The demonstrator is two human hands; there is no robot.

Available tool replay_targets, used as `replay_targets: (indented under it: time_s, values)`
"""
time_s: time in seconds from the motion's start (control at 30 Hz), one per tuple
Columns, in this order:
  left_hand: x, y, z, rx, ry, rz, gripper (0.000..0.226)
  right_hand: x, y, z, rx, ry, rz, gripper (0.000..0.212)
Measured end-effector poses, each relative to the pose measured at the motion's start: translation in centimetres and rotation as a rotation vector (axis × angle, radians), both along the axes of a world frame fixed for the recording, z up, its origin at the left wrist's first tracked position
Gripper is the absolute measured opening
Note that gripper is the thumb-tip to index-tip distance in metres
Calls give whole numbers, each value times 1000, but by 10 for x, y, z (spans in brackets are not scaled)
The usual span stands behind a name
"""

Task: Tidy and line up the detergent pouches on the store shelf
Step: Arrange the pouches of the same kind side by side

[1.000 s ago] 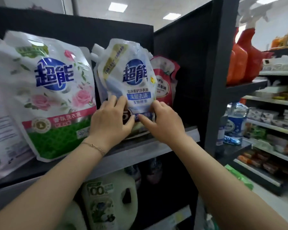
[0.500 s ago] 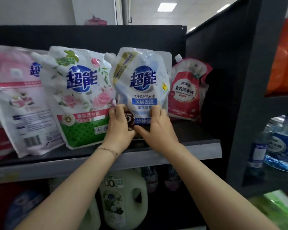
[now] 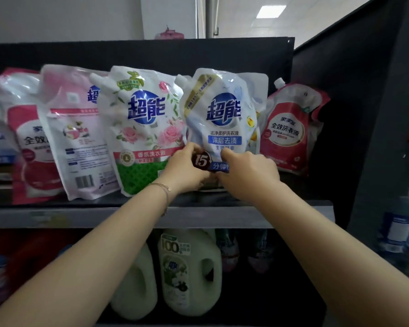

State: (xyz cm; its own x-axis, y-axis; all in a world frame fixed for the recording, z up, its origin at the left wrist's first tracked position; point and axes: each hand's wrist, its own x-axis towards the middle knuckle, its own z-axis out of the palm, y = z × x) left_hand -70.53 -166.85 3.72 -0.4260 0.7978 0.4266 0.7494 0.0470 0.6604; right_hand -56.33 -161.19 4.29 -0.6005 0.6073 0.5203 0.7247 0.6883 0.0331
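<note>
You are clasping the blue pouch (image 3: pixel 222 109) at its bottom corners with your left grip (image 3: pixel 184 167) and right grip (image 3: pixel 249 172). It is standing on the shelf (image 3: pixel 57 218) between the rose pouch (image 3: pixel 144 128) and red pouch (image 3: pixel 291 131). You should be squaring its base, label facing forward.

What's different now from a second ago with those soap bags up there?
The blue pouch, tilted a second ago with its base near the front edge of the shelf, now stands straighter and seems further back, beside the rose pouch. The left hand and right hand grip its lower part as before. The rose pouch and the red pouch on the right stayed put.
</note>
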Motion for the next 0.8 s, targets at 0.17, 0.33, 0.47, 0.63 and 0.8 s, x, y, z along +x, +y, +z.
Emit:
replay_targets:
  time_s: [0.17, 0.33, 0.47, 0.63, 0.8]
  values:
    - [-10, -46, 5, -18, 100, 100, 38, -17, -29, 4, 119, 104, 268, 18]
    - [-40, -103, 4, 15, 327, 298, 37, -59, -62, 8, 172, 120, 544, 25]
    - [-69, -144, 4, -40, 390, 407, 36, -98, -96, 8, 172, 109, 679, 26]
    - [-117, -188, 4, -51, 426, 507, 36, -155, -135, 7, 208, 139, 754, 30]
    - [-175, -221, -1, -81, 406, 561, 33, -211, -169, 3, 210, 131, 768, 30]
